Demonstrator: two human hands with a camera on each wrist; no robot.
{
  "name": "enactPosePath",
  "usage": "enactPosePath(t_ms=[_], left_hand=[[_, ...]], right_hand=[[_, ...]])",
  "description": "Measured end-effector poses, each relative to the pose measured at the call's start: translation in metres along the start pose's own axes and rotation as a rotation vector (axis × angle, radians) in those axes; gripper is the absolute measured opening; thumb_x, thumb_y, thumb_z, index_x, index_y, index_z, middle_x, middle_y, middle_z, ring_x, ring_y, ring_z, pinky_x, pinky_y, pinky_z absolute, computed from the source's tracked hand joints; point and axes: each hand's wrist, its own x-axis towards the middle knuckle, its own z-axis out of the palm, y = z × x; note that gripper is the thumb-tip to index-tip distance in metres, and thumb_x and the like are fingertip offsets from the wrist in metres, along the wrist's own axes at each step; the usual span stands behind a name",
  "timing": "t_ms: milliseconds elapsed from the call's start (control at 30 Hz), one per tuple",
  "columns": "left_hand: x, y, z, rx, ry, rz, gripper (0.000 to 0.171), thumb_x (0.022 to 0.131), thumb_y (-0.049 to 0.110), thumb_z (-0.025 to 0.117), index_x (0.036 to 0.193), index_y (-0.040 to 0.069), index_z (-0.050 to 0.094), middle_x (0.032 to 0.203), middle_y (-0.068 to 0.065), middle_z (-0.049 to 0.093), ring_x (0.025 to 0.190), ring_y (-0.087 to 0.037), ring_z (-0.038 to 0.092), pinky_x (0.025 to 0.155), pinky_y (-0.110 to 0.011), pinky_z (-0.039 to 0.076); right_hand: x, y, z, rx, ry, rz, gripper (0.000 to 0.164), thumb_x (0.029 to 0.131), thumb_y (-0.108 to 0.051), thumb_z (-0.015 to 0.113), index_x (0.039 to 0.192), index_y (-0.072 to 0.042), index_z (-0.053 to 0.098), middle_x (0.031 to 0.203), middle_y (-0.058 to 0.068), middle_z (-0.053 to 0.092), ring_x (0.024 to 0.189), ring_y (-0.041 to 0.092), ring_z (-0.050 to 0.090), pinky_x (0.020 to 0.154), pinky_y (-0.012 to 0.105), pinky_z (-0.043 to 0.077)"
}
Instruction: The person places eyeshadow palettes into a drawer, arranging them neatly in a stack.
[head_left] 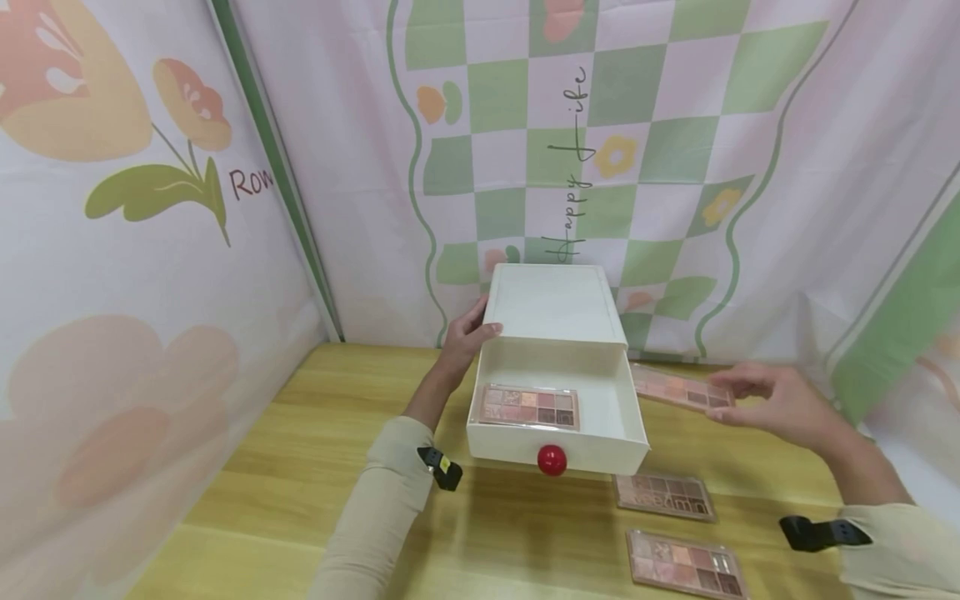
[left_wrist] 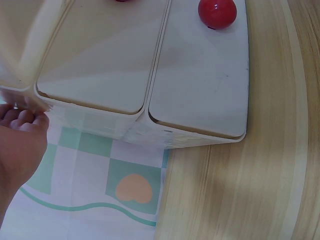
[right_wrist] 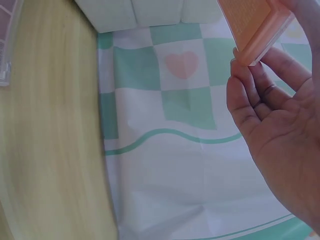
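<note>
A white drawer cabinet (head_left: 555, 300) stands on the table with its top drawer (head_left: 555, 448) pulled out. My left hand (head_left: 461, 346) holds the cabinet's left side, thumb over the top edge. In the left wrist view, its fingers (left_wrist: 25, 117) curl against the side wall. My right hand (head_left: 791, 408) pinches one end of an eyeshadow palette (head_left: 675, 388), raised just right of the drawer. The right wrist view shows the thumb and fingers at that palette's edge (right_wrist: 257, 30). Another eyeshadow palette (head_left: 528, 407) lies inside the drawer at its left front.
Two more palettes lie on the wooden table (head_left: 300, 467): one palette (head_left: 666, 497) near the drawer, another palette (head_left: 686, 565) closer to me. A red knob (head_left: 552, 460) sticks out from the drawer front. Lower drawers (left_wrist: 200, 75) are closed. Printed cloth (head_left: 360, 167) hangs behind.
</note>
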Motion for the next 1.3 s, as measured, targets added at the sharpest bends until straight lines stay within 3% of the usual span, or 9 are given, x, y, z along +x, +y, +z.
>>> enactPosePath(t_ms=[200, 367, 633, 900, 1300], left_hand=[[0.000, 0.000, 0.001, -0.002, 0.003, 0.009, 0.078, 0.090, 0.022, 0.058, 0.160, 0.005, 0.026, 0.169, -0.015, 0.026, 0.154, -0.034, 0.033, 0.124, -0.046, 0.037], [0.000, 0.000, 0.000, -0.004, 0.005, 0.005, 0.079, 0.090, 0.024, 0.058, 0.160, 0.006, 0.027, 0.169, -0.015, 0.028, 0.153, -0.033, 0.035, 0.123, -0.045, 0.039], [0.000, 0.000, 0.000, -0.008, -0.001, 0.006, 0.079, 0.089, 0.024, 0.057, 0.160, 0.007, 0.027, 0.169, -0.014, 0.027, 0.154, -0.033, 0.034, 0.122, -0.045, 0.040], [0.001, 0.000, 0.000, -0.007, 0.000, 0.004, 0.079, 0.090, 0.024, 0.058, 0.160, 0.008, 0.027, 0.169, -0.013, 0.027, 0.154, -0.032, 0.035, 0.122, -0.045, 0.041], [0.001, 0.000, 0.000, -0.010, 0.000, 0.009, 0.077, 0.091, 0.021, 0.057, 0.160, 0.008, 0.026, 0.169, -0.013, 0.026, 0.154, -0.033, 0.033, 0.123, -0.046, 0.039]], right_hand=[[0.001, -0.003, -0.004, -0.008, 0.003, -0.004, 0.047, 0.074, -0.013, 0.088, 0.116, -0.001, 0.072, 0.097, -0.032, 0.061, 0.088, -0.014, 0.056, 0.072, 0.006, 0.048], [0.000, -0.008, -0.010, -0.018, -0.003, 0.019, 0.048, 0.075, -0.014, 0.088, 0.119, -0.001, 0.071, 0.096, -0.028, 0.062, 0.088, -0.015, 0.056, 0.072, 0.008, 0.048], [0.000, -0.014, -0.016, 0.025, 0.005, -0.033, 0.049, 0.075, -0.005, 0.086, 0.119, 0.005, 0.069, 0.096, -0.023, 0.062, 0.088, -0.012, 0.057, 0.075, 0.003, 0.046], [0.000, -0.022, -0.022, 0.036, 0.011, -0.069, 0.048, 0.075, -0.004, 0.086, 0.119, 0.004, 0.069, 0.098, -0.019, 0.062, 0.088, -0.008, 0.058, 0.076, 0.003, 0.046], [-0.004, -0.030, -0.033, -0.001, 0.012, -0.013, 0.052, 0.076, -0.010, 0.087, 0.124, 0.000, 0.068, 0.102, -0.025, 0.059, 0.091, -0.014, 0.055, 0.073, 0.004, 0.045]])
